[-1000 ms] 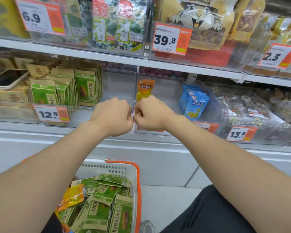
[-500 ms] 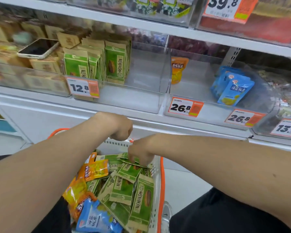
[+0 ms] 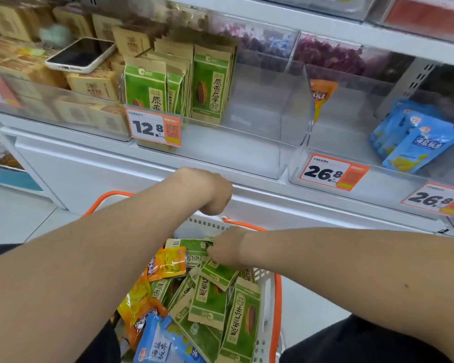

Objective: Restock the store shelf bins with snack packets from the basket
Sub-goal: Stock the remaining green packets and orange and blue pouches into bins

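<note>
where the right hand grips, green packets lie jumbled, kraft-edged.

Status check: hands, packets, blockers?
Left hand fisted over basket rim, nothing seen held. Right hand on green packets in basket, grip unclear. Bin has room; no obstruction seen.

The orange price tag on the clear bin reads 12.8; a green packet behind it says 原香瓜子. The second price tag and third price tag both read 26.8. A blue packet says 海盐板栗
</note>
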`<state>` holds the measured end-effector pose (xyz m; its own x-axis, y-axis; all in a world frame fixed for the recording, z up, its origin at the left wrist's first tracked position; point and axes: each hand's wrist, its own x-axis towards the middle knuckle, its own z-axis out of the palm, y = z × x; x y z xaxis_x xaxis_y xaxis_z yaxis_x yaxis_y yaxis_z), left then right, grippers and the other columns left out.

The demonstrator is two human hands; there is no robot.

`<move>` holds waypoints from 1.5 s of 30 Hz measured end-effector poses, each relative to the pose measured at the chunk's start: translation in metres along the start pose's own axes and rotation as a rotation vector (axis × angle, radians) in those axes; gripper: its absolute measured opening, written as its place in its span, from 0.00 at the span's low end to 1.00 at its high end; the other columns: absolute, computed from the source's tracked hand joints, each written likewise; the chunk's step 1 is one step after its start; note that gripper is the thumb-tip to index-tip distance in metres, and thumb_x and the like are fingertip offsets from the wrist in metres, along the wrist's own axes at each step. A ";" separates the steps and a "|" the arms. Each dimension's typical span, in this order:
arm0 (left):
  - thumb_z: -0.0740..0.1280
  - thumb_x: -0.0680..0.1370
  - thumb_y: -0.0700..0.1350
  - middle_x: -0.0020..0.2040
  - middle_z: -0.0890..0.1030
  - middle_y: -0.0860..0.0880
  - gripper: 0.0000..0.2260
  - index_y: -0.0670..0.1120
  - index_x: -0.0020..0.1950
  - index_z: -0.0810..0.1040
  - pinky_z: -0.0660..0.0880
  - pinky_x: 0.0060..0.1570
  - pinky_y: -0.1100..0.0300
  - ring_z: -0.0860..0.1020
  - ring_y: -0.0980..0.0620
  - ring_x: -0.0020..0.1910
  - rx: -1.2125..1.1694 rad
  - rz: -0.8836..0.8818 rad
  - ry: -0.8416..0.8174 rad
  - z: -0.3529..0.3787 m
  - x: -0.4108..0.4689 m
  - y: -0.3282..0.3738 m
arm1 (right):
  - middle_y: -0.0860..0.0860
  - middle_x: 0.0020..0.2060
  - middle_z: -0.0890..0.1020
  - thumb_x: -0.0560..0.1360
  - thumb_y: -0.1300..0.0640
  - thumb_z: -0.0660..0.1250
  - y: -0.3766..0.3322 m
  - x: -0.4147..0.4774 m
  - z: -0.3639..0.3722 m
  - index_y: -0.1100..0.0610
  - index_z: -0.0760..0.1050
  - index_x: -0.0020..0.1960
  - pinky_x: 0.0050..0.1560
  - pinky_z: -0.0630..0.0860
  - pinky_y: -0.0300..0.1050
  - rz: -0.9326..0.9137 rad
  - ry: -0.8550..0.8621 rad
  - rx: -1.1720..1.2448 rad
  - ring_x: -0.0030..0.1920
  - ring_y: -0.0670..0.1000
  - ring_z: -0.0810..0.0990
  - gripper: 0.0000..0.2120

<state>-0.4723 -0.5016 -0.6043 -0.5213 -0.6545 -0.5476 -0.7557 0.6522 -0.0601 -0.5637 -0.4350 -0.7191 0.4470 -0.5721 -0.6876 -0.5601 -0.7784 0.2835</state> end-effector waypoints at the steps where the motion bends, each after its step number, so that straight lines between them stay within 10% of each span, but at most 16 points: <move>1: 0.58 0.81 0.35 0.67 0.78 0.44 0.20 0.48 0.70 0.78 0.74 0.50 0.53 0.74 0.43 0.49 0.001 -0.006 0.001 0.000 -0.001 -0.001 | 0.51 0.49 0.81 0.79 0.60 0.70 0.001 0.000 -0.003 0.55 0.79 0.59 0.36 0.76 0.47 -0.004 0.020 -0.008 0.47 0.53 0.81 0.09; 12: 0.61 0.80 0.37 0.64 0.80 0.46 0.18 0.48 0.68 0.78 0.79 0.61 0.49 0.81 0.43 0.60 0.008 -0.076 0.004 0.002 -0.007 -0.011 | 0.58 0.51 0.78 0.77 0.69 0.66 0.017 -0.007 -0.020 0.60 0.79 0.56 0.42 0.73 0.49 0.260 0.239 0.365 0.50 0.61 0.80 0.10; 16: 0.65 0.80 0.35 0.48 0.79 0.47 0.08 0.44 0.56 0.79 0.79 0.52 0.53 0.78 0.44 0.46 0.104 -0.163 -0.049 0.000 -0.018 -0.018 | 0.53 0.46 0.81 0.73 0.67 0.67 0.026 -0.009 -0.028 0.52 0.79 0.44 0.41 0.79 0.48 0.330 0.388 0.596 0.47 0.58 0.81 0.10; 22: 0.68 0.82 0.42 0.60 0.80 0.46 0.17 0.44 0.71 0.76 0.79 0.47 0.54 0.76 0.52 0.35 0.089 -0.214 -0.126 -0.002 -0.045 -0.028 | 0.44 0.33 0.82 0.67 0.66 0.73 0.039 -0.035 -0.044 0.51 0.78 0.35 0.45 0.81 0.43 0.418 0.687 1.005 0.37 0.47 0.80 0.11; 30: 0.63 0.82 0.35 0.40 0.83 0.43 0.06 0.40 0.55 0.79 0.85 0.37 0.49 0.86 0.47 0.33 -0.167 -0.230 0.179 -0.012 -0.071 -0.054 | 0.54 0.34 0.80 0.71 0.68 0.69 0.026 -0.058 -0.065 0.51 0.72 0.51 0.35 0.72 0.45 0.411 0.925 1.648 0.32 0.50 0.73 0.16; 40: 0.65 0.85 0.43 0.33 0.79 0.47 0.18 0.50 0.35 0.77 0.78 0.38 0.51 0.76 0.51 0.33 -0.432 -0.134 0.798 -0.031 -0.085 -0.059 | 0.55 0.40 0.86 0.80 0.57 0.61 0.036 -0.092 -0.094 0.44 0.74 0.64 0.45 0.82 0.57 0.420 1.206 1.615 0.41 0.55 0.85 0.15; 45: 0.63 0.86 0.46 0.39 0.82 0.45 0.10 0.48 0.47 0.81 0.77 0.43 0.50 0.79 0.42 0.40 -0.599 -0.163 1.029 -0.039 -0.083 -0.057 | 0.48 0.48 0.87 0.69 0.44 0.67 0.054 -0.093 -0.112 0.39 0.72 0.64 0.54 0.82 0.58 0.477 1.281 1.595 0.50 0.52 0.86 0.23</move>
<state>-0.4013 -0.4997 -0.5231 -0.2688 -0.8893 0.3700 -0.7643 0.4307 0.4800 -0.5571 -0.4525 -0.5655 -0.1520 -0.9714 0.1822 -0.4086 -0.1061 -0.9065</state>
